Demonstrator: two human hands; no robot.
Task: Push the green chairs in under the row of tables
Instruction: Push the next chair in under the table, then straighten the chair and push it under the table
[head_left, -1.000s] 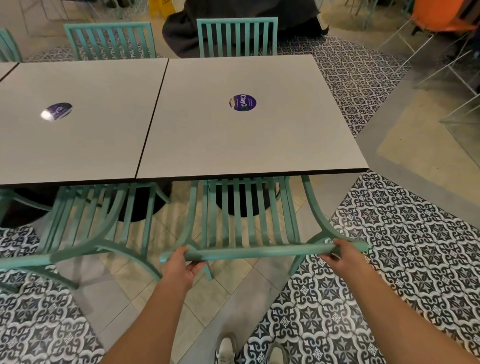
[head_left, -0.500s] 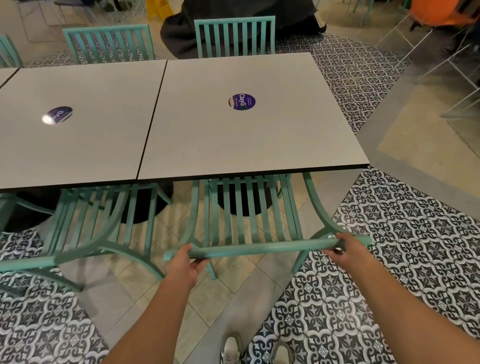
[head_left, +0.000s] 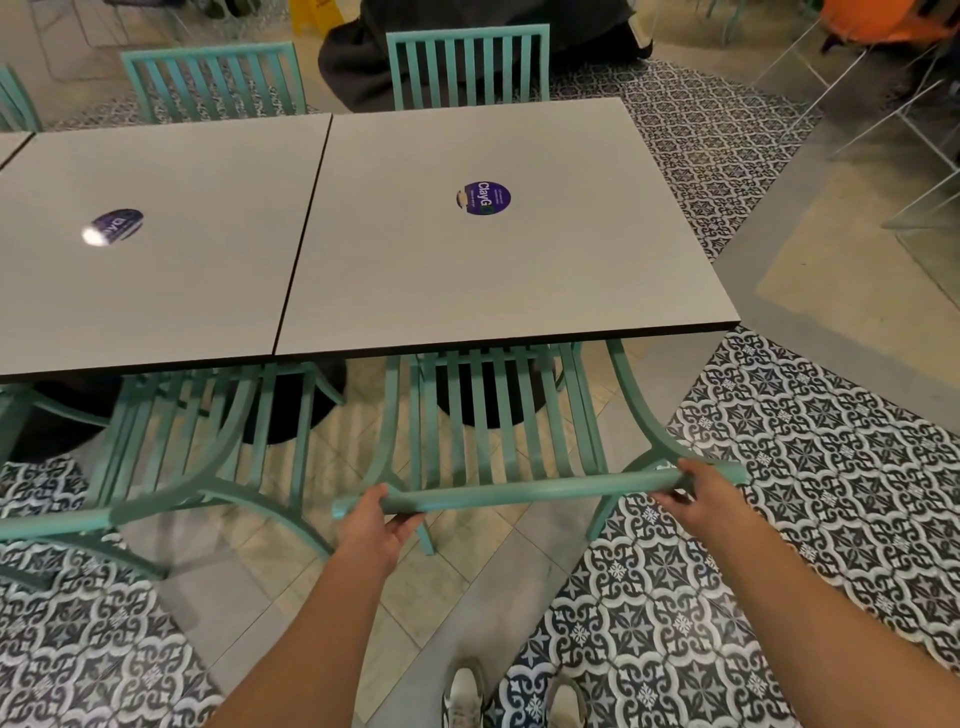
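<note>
A green slatted chair (head_left: 498, 415) stands in front of me with its seat under the right-hand grey table (head_left: 519, 270). My left hand (head_left: 376, 525) grips the left end of its top rail. At the rail's right end, my right hand (head_left: 709, 493) holds on too. A second green chair (head_left: 197, 447) sits to the left, its seat under the neighbouring table (head_left: 156, 291) and its back rail reaching toward the left frame edge. Two more green chairs (head_left: 467, 65) (head_left: 213, 80) stand on the tables' far side.
Each table carries a round purple sticker (head_left: 484, 198). Black round table bases (head_left: 483, 405) stand under the tops. Someone in dark clothing (head_left: 363, 57) sits beyond the far chairs. White wire chair frames (head_left: 883, 104) and an orange seat crowd the right background. My shoes (head_left: 467, 696) stand on patterned tile.
The chair's top rail and both hands have moved forward toward the table edge, with the chair sliding a little further under it.
</note>
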